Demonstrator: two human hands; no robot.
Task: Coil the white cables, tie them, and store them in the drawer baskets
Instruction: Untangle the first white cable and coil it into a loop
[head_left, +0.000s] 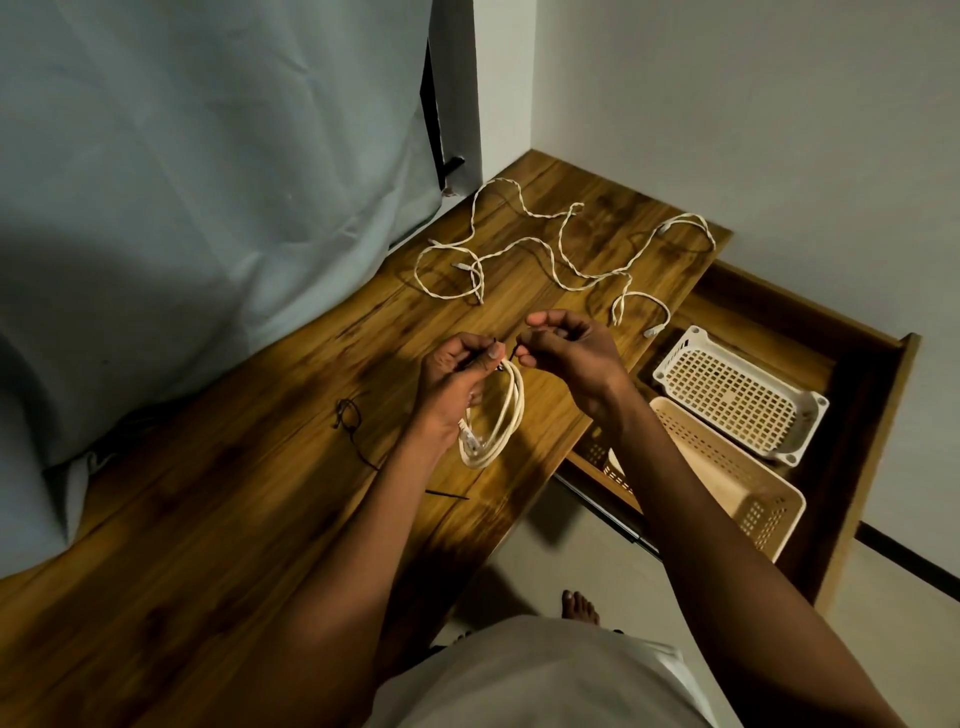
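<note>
A coiled white cable (501, 421) hangs over the wooden desk (218, 519), held at its top by my left hand (457, 374). A thin black tie (511, 356) wraps the top of the coil. My left hand pinches one end of it and my right hand (566, 353) pinches the other. Loose white cables (524, 247) lie tangled across the far part of the desk. To the right, an open drawer (852, 415) holds a white basket (737, 395) and a beige basket (727, 478).
More black ties (353, 426) lie on the desk left of my hands, and one (447, 493) lies near the front edge. A pale curtain (208, 208) hangs along the desk's left side. Walls close the far corner. My bare foot (579, 605) stands on the floor below.
</note>
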